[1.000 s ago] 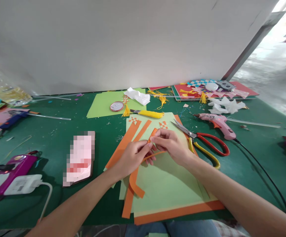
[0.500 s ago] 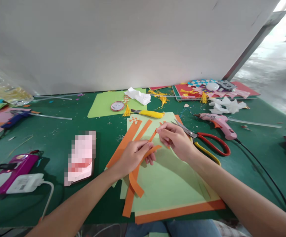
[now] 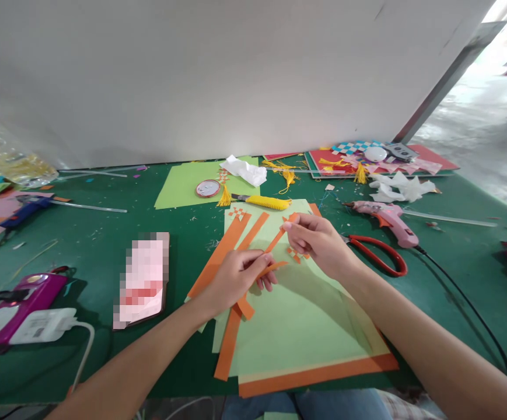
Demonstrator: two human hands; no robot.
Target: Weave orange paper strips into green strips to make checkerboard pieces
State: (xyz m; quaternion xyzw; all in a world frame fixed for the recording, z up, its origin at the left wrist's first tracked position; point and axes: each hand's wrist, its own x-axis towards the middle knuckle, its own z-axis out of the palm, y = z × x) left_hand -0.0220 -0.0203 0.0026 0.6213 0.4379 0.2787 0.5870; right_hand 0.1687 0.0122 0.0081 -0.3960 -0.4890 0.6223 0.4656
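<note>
My left hand (image 3: 241, 277) pinches a narrow orange paper strip (image 3: 275, 240), and one end of it hangs below the palm. My right hand (image 3: 312, 239) grips the upper part of the same strip between thumb and fingers. Under both hands lie pale green sheets (image 3: 297, 338) with an orange band along the lower edge. Wider orange strips (image 3: 220, 256) rest to the left of my left hand. A small orange checkered woven piece (image 3: 297, 255) lies just below my right fingers, partly covered.
Red-handled scissors (image 3: 380, 254) and a pink glue gun (image 3: 387, 219) lie right. A yellow cutter (image 3: 268, 202), tape roll (image 3: 208, 188) and white tissue (image 3: 247, 171) are behind. At left are a phone (image 3: 143, 280) and purple power strip (image 3: 25, 309).
My right hand has moved slightly right, drawing the strip along. The strip's hanging end below my left hand is shorter. More of the checkered piece shows, and the scissors are more covered.
</note>
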